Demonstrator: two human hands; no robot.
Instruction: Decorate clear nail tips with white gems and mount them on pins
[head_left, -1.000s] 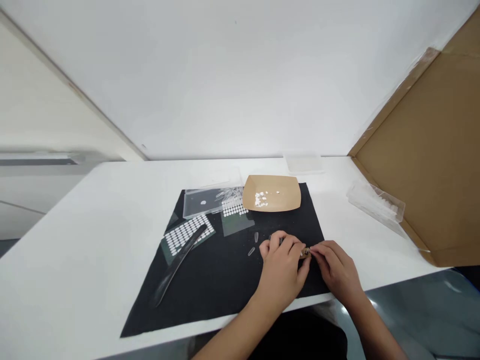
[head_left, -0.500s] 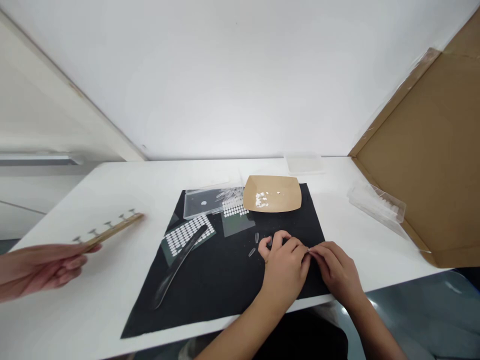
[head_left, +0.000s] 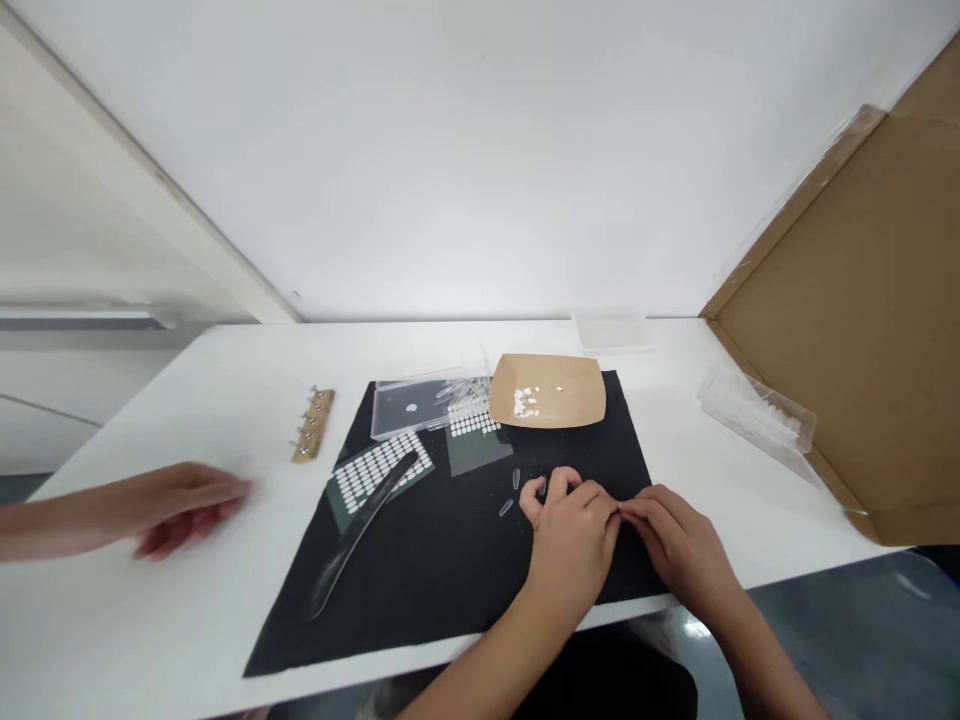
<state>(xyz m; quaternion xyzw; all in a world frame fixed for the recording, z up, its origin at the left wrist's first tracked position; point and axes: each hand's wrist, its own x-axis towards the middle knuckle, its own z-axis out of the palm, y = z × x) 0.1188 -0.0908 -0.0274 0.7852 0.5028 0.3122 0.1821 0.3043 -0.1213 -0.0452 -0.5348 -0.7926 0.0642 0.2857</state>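
Observation:
My left hand and my right hand meet fingertip to fingertip over the right part of a black mat. Both are pinched closed around something tiny between them, too hidden to make out. Close to my left fingers lie small clear nail tips, one of them partly behind the fingers. A curved black nail file lies across the corner of a sheet of white oval stickers. A second sticker sheet is further back, beside a brown paper tray holding small white bits.
Another person's hand reaches in from the left, blurred. Near it stands a wooden strip with metal pegs. A clear box with nail tips lies at the mat's back; another clear container sits right, before a cardboard panel.
The other person's hand has let go of the wooden strip, which now rests on the white table left of the mat. My two hands keep nearly the same pinch.

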